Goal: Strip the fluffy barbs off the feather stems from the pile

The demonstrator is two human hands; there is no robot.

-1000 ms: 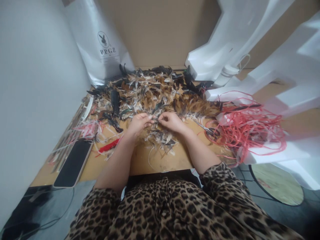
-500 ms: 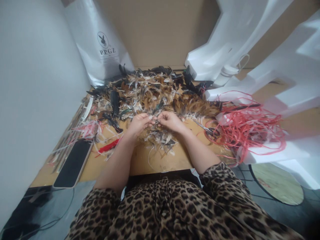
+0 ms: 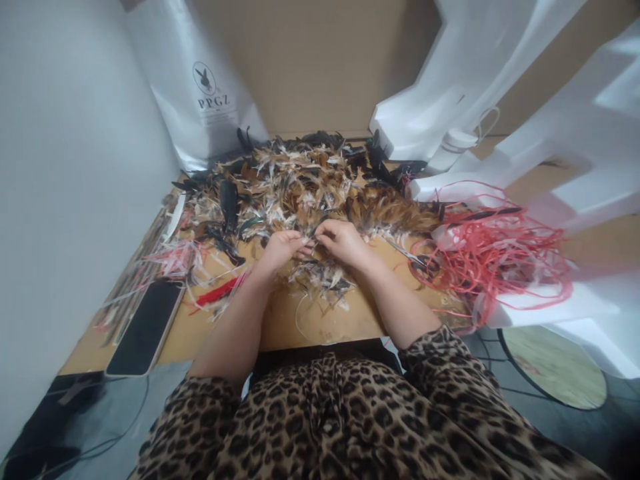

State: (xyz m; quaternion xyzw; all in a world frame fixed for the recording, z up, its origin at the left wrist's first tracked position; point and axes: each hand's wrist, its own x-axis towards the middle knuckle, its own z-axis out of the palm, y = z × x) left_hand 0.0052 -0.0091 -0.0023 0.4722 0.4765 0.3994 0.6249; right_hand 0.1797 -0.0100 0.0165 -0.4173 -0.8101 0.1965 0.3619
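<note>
My left hand (image 3: 284, 252) and right hand (image 3: 344, 241) pinch nearly closed on what looks like a small feather (image 3: 311, 241), before a brown feather pile (image 3: 310, 180) on the surface (image 3: 280, 320); likely light, soft, easily crushed, best gripped by its quill.

Brown-and-black leopard-print shirt (image 3: 320, 420) with bunched sleeves (image 3: 445, 353)

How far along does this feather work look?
Possibly done: the brown feathers lying in a fairly even row. In hand: the left hand and right hand meet fingertip to fingertip by small feathers; their grip is unclear. Apparently left: the large loose feather pile beyond them.
</note>
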